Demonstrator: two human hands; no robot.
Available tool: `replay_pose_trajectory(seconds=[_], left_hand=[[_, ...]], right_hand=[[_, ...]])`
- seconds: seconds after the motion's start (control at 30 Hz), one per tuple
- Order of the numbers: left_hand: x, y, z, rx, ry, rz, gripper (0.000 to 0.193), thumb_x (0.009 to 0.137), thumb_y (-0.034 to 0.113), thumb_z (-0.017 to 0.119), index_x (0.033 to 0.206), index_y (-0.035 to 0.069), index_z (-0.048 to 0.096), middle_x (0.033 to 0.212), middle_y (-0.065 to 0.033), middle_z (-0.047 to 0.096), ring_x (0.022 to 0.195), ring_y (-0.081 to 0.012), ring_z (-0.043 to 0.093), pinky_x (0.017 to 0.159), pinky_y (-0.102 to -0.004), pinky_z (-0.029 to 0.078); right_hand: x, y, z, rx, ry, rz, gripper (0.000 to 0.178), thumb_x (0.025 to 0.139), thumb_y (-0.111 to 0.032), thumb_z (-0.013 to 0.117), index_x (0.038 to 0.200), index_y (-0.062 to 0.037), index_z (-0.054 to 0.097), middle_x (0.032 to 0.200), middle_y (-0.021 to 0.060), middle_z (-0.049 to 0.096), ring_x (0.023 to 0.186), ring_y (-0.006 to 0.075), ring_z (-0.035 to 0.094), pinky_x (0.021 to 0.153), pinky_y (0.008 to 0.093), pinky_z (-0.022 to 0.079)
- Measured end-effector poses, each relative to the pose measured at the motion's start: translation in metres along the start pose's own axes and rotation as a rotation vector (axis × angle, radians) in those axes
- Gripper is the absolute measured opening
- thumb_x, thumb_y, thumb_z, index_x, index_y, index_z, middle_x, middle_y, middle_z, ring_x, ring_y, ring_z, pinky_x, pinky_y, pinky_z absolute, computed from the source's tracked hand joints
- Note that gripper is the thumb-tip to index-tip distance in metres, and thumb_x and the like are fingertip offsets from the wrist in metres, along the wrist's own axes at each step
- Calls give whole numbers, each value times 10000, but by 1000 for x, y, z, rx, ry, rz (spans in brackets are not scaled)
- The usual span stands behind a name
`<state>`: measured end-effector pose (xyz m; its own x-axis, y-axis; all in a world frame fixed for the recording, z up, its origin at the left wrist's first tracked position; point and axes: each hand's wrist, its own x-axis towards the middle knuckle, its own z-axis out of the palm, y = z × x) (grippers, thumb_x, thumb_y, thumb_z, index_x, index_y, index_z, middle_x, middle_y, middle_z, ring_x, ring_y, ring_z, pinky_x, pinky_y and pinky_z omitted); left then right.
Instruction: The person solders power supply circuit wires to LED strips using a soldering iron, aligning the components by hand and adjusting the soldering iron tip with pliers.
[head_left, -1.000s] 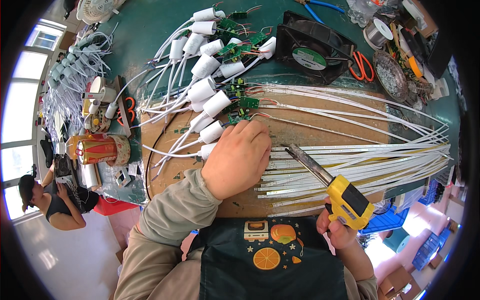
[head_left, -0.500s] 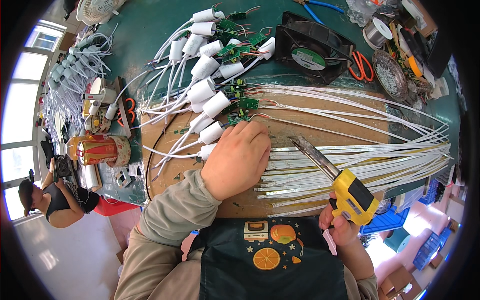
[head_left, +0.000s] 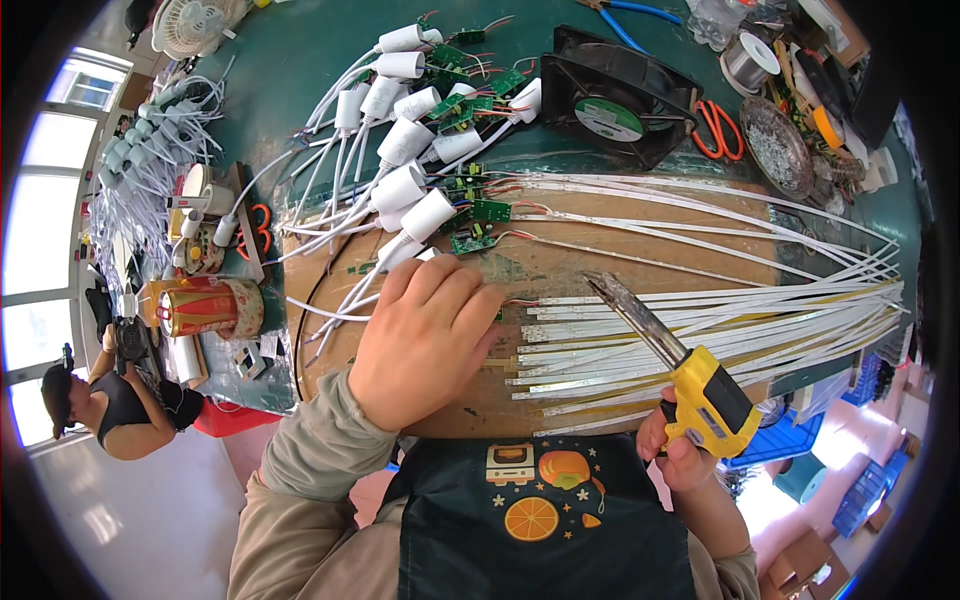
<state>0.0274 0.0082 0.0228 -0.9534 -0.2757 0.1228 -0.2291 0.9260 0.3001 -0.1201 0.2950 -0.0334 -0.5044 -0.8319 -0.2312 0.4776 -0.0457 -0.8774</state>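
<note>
My left hand (head_left: 425, 335) is palm down over the brown board (head_left: 480, 412), its fingers curled together. What lies under them is hidden; a white cable (head_left: 345, 314) enters on one side, and a bit of green circuit board and thin red wires (head_left: 520, 302) emerge on the other, reaching an LED strip. My right hand (head_left: 680, 450) grips a yellow-and-black soldering gun (head_left: 712, 400), its dark tip (head_left: 592, 280) raised over the LED strips (head_left: 650, 340). Just beyond my left hand, white lamp caps (head_left: 428, 215) with green circuit boards (head_left: 490, 210) are wired to more strips.
A black fan (head_left: 620, 100) stands at the back, near orange-handled scissors (head_left: 718, 130) and blue-handled pliers (head_left: 630, 25). A solder spool (head_left: 750, 62) and a metal dish (head_left: 778, 150) sit far right. A red-gold can (head_left: 195, 307) and bundled cables (head_left: 145, 180) are left, where another person (head_left: 120, 400) works.
My left hand has moved left and slightly nearer, covering a lamp cap that showed before and baring a circuit board behind it. The soldering gun is nearly unmoved in my right hand.
</note>
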Motion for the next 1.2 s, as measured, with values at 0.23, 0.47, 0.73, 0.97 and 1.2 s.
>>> replay_pose_trajectory(seconds=[0.23,0.47,0.73,0.97,1.2], left_hand=[[-12,-10,8,89,38,93,408,678,57,726,1073,78,627,1015,-66,615,954,-261,597,908,-440,450],[20,-20,-20,231,299,167,337,740,122,633,1074,81,616,1043,-57,598,914,-229,592,792,-365,444],[52,-49,-10,131,209,131,366,741,210,738,1083,115,651,1069,-40,618,1002,-235,585,873,-376,429],[76,-96,-30,-59,360,-100,366,802,281,770,1058,37,677,1037,-115,669,935,-296,629,817,-383,494],[106,-105,-25,27,193,-144,380,805,235,726,1130,48,661,1020,-155,690,992,-321,638,853,-416,501]], right_hand=[[1,3,0,81,-23,-62,663,849,-363,742,1328,-16,442,704,45,534,546,164,521,506,301,459],[-2,11,-6,193,8,-159,663,842,-376,750,1327,-51,434,696,52,530,560,193,542,515,334,466],[-1,12,-6,163,-5,-151,685,842,-394,752,1342,-50,435,703,46,530,563,183,539,522,325,467],[0,9,-1,155,2,-130,692,832,-378,769,1336,-33,444,712,46,534,576,178,542,530,318,470],[0,7,1,132,15,-125,694,832,-373,771,1336,-27,441,720,49,540,582,177,542,533,318,471]])
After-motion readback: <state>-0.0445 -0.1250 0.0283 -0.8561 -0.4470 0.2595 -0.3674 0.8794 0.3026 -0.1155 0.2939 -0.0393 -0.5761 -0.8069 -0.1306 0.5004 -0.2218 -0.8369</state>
